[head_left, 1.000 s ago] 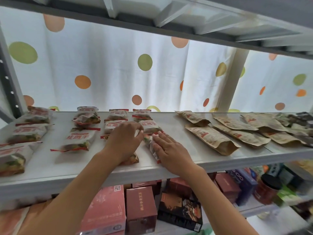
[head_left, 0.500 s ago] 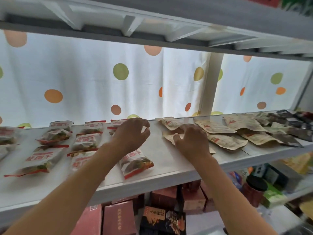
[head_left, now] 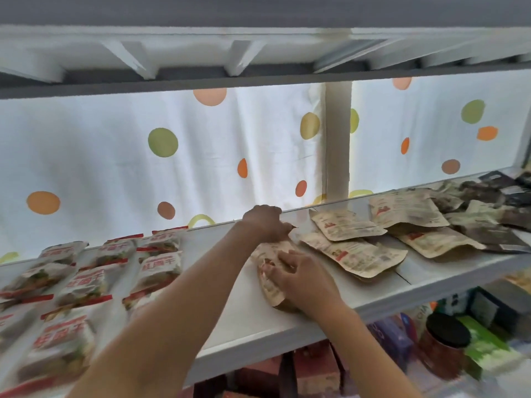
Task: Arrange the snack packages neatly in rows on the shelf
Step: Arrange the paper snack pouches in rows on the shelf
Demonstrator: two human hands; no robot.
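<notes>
1. The shelf [head_left: 238, 326] is white and carries snack packs along its length.
2. Both hands work on one brown pouch [head_left: 268, 278] lying near the shelf's front edge, about mid-shelf.
3. The right hand [head_left: 301, 278] lies on the pouch's near end, fingers curled onto it; its grip looks closed on the pouch.
4. The left hand [head_left: 265, 222] is at the pouch's far end, fingers bunched and pinching at something there; whether it has the pouch's top edge or another pack, one cannot tell.
5. Just right of the held pouch, more brown pouches [head_left: 356, 254] lie overlapping and askew.
6. Dark packs [head_left: 494, 222] sit further right, in a loose heap.
7. On the left, red-and-white packs [head_left: 159, 267] lie in rough rows, front to back.
8. A spotted curtain [head_left: 161, 142] hangs behind the shelf.
9. Below, a dark-lidded jar [head_left: 445, 344] stands among boxes.
</notes>
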